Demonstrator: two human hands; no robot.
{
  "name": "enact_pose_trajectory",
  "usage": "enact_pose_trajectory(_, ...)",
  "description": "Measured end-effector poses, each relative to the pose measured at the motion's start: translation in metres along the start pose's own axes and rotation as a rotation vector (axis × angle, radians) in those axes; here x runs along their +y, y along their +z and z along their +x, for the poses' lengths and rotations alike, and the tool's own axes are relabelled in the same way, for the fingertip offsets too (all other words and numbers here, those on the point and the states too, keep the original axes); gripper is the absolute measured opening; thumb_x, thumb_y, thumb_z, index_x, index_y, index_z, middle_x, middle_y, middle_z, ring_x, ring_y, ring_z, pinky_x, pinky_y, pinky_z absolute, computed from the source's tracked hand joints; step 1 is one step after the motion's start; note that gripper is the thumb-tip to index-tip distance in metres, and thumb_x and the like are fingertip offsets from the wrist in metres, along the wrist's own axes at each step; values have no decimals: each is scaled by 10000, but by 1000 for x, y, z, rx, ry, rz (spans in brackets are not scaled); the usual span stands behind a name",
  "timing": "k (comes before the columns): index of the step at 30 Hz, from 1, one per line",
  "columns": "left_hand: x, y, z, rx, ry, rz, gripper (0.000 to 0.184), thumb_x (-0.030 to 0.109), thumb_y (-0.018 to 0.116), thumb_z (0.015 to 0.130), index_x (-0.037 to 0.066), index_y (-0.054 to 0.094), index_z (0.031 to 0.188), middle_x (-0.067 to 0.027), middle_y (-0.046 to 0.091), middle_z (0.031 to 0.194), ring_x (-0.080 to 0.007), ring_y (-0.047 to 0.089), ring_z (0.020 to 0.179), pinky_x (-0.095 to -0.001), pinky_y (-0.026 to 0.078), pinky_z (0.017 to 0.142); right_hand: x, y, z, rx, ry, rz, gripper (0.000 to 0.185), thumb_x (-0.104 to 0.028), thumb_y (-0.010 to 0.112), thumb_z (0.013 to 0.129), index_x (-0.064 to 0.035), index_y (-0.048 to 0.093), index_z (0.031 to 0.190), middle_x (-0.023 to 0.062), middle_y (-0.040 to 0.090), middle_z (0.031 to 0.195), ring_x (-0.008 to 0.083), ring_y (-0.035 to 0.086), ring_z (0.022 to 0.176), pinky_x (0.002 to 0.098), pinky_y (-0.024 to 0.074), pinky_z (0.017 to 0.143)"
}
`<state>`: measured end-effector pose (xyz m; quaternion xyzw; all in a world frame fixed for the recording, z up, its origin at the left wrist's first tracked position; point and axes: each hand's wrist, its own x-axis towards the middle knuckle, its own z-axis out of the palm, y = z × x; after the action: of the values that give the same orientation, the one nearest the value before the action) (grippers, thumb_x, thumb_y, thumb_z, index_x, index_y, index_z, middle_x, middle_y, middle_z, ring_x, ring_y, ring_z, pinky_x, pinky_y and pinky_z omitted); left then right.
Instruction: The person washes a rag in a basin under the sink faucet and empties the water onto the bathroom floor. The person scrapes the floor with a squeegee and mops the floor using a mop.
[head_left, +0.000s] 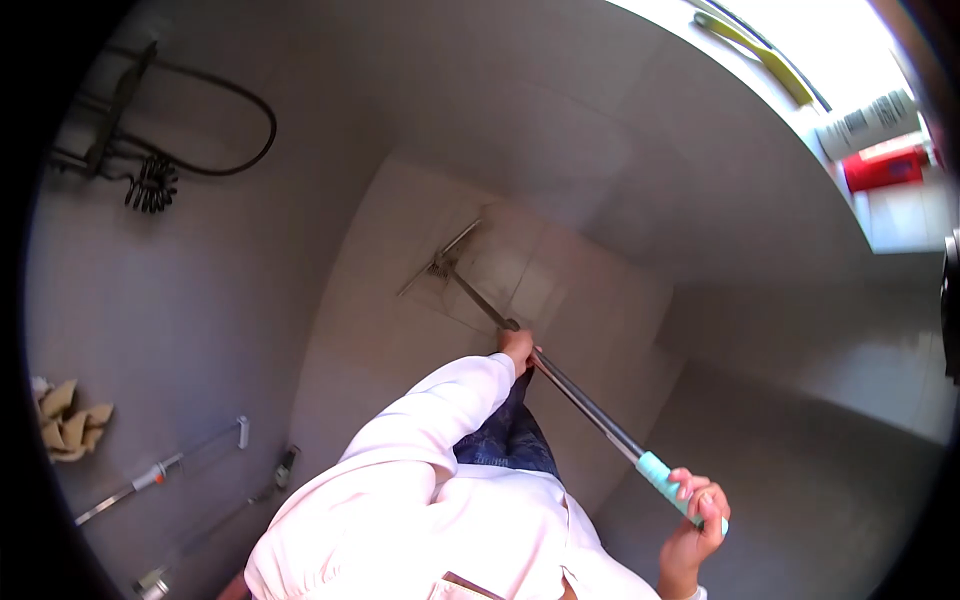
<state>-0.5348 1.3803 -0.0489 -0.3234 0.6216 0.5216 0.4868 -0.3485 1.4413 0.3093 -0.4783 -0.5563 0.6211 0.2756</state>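
A floor squeegee with a long dark pole (590,408) slants across the middle of the view. Its thin, wide blade (462,236) rests on the tiled floor, with some dark stuff around its centre. My left hand (517,346) is wrapped round the pole about halfway along. At the upper end, my right hand (697,510) is closed round the mint-green grip (660,472). Both arms are in pale sleeves, and the pole passes in front of my body.
On the bright ledge at upper right lie a yellow-green brush (760,58), a white bottle (868,124) and a red container (886,169). The left wall carries a coiled black hose (152,184), a metal bar (150,478) and a tan folded item (72,420). Walls stand close on both sides.
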Motion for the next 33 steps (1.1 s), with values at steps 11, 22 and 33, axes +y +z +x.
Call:
enact_pose_trajectory(11, 55, 36, -18, -205, 140, -243, 33, 9, 396, 764, -10, 413, 744, -88, 447, 614, -176, 476, 510, -306, 447, 452, 3, -21, -15, -8, -314, -50, 189, -189, 476, 701, -15, 416, 657, 184, 523, 761, 303, 511, 787, 458, 381, 817)
enact_pose_trajectory(22, 115, 22, -37, -373, -90, 486, 45, -28, 379, 717, -13, 422, 717, -72, 446, 526, -163, 479, 422, -291, 412, 355, -82, 98, -26, -326, -520, -336, 167, -24, 525, 670, -91, 516, 823, 33, 582, 696, 168, 590, 701, 289, 303, 840)
enact_pose_trajectory(33, 146, -45, -113, -437, -187, 501, 8, -25, 412, 742, -24, 406, 737, -76, 455, 560, -151, 487, 465, -276, 448, 406, -182, 166, -71, -225, -462, -320, 231, 66, 451, 527, -88, 541, 673, 40, 538, 594, 176, 529, 519, 249, 358, 551)
